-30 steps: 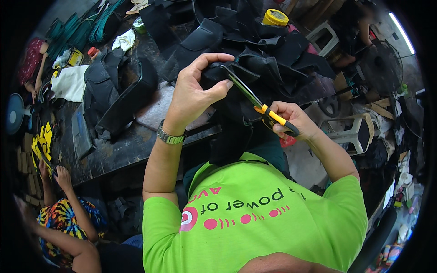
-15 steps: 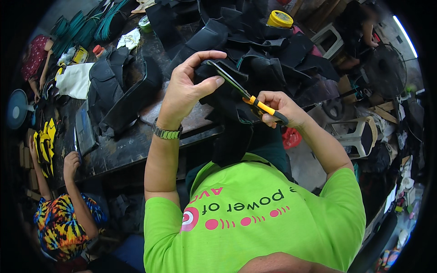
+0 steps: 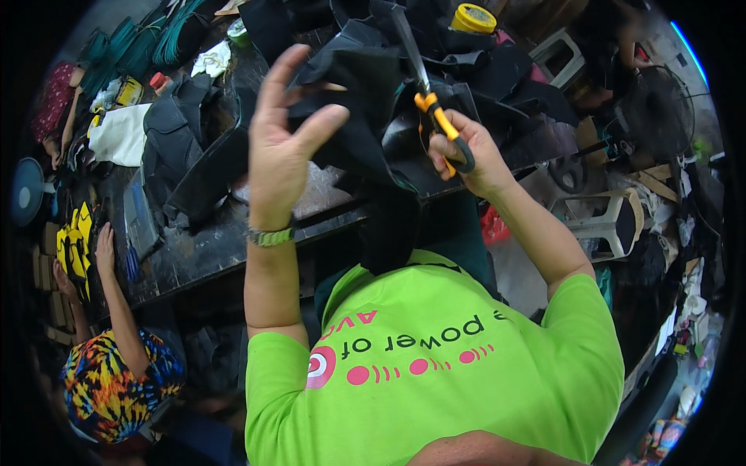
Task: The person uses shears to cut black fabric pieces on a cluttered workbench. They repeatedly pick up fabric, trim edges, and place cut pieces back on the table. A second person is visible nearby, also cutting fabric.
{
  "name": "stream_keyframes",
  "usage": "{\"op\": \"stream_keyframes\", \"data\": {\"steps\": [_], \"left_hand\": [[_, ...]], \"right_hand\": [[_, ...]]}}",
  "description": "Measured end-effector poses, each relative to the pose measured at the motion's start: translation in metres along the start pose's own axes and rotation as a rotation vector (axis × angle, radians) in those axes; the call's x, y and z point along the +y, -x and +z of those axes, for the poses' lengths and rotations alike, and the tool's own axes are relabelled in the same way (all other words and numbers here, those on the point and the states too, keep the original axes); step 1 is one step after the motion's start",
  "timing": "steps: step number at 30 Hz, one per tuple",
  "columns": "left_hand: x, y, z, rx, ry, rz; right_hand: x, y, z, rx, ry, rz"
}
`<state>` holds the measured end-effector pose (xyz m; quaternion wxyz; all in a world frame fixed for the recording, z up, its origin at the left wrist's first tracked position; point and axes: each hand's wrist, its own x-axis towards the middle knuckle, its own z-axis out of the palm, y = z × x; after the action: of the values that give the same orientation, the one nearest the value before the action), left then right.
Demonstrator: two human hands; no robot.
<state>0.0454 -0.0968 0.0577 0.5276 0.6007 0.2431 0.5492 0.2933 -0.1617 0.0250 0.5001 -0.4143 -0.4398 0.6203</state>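
My left hand (image 3: 284, 136) is open, thumb and fingers spread wide, at the edge of a black fabric-like piece (image 3: 359, 101). Part of that piece lies behind the fingers, so contact is hard to make out. In my right hand (image 3: 470, 151) is a pair of scissors (image 3: 439, 116) with orange-and-black handles, their blades pointing up and away beside the black piece. The blades look closed together. More black material hangs down over the table edge toward my lap.
Many black pieces (image 3: 486, 85) pile across the dark table (image 3: 210, 260). A yellow tub (image 3: 473, 18) stands at the far side, a white cloth (image 3: 118, 133) at left. A co-worker in a colourful shirt (image 3: 120, 380) reaches over yellow pieces (image 3: 75, 241). A white plastic stool (image 3: 602, 221) is at right.
My left hand has opened and moved left, apart from the scissors. The scissors have swung more upright, away from the black piece's edge. The co-worker's hand has moved toward the yellow pieces.
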Motion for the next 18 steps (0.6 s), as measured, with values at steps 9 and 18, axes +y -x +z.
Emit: {"op": "stream_keyframes", "data": {"steps": [9,18], "left_hand": [[0.024,0.007,-0.071,-0.166,1.105,0.48],[-0.002,0.019,-0.078,0.137,1.123,0.652]], "right_hand": [[0.035,0.003,0.047,-0.154,-0.093,0.073],[0.057,0.03,0.06,-0.607,-0.304,0.322]]}}
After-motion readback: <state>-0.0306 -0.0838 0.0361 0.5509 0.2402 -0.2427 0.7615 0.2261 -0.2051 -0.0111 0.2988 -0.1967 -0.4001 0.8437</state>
